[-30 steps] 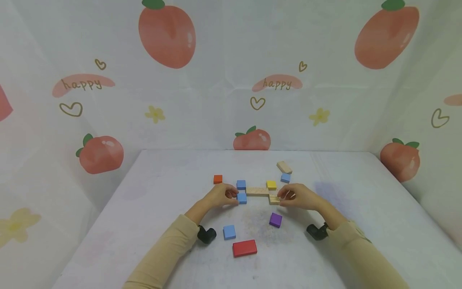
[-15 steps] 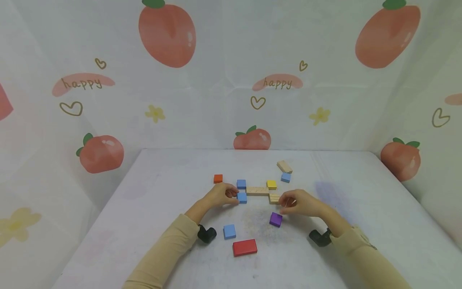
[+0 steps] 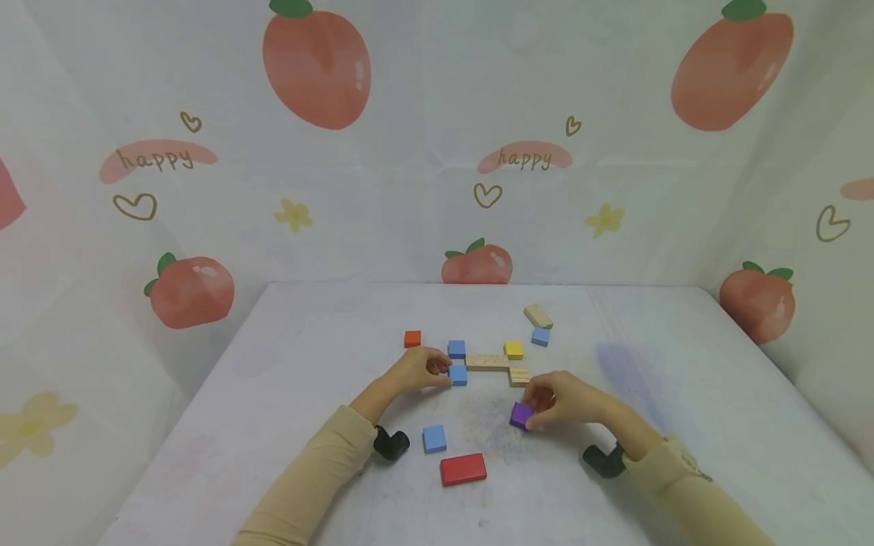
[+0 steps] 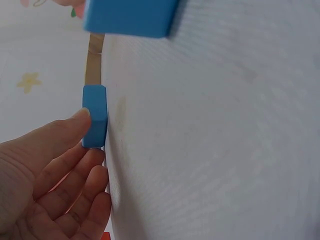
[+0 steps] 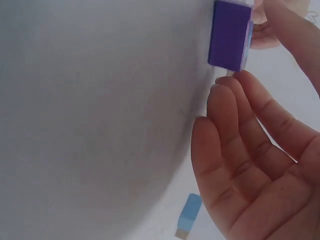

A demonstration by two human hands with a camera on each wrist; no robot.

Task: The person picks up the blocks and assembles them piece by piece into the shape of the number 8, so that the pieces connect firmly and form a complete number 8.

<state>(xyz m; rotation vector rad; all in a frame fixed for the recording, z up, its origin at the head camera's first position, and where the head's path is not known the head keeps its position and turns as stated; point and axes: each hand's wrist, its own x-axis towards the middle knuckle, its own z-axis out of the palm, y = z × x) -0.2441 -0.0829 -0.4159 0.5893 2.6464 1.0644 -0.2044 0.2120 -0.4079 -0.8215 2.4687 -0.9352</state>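
Observation:
The left hand [image 3: 418, 369] stays at the left side of a blue block [image 3: 457, 375], its thumb overlapping the block and its fingertips at the block's end in the left wrist view. That block touches one end of a long plain wooden block [image 3: 487, 362]. A purple block [image 3: 521, 415] lies flat on the table nearer the person. Around its right side the right hand [image 3: 567, 398] spreads thumb and fingers, the thumb at the block's near right corner. In the right wrist view the fingertips sit just below the purple block, with no firm hold visible.
A second blue block [image 3: 456, 349], a yellow block [image 3: 514, 349] and a striped wooden block [image 3: 519, 377] adjoin the long block. Around lie an orange-red block [image 3: 413, 339], a wooden block [image 3: 538, 316], another blue block [image 3: 540, 337], a nearer blue block [image 3: 434, 439] and a red rectangular block [image 3: 463, 469].
From the striped wooden block the right hand has come toward the person, down to the purple block. The left hand has stayed where it was, and the blocks have not shifted.

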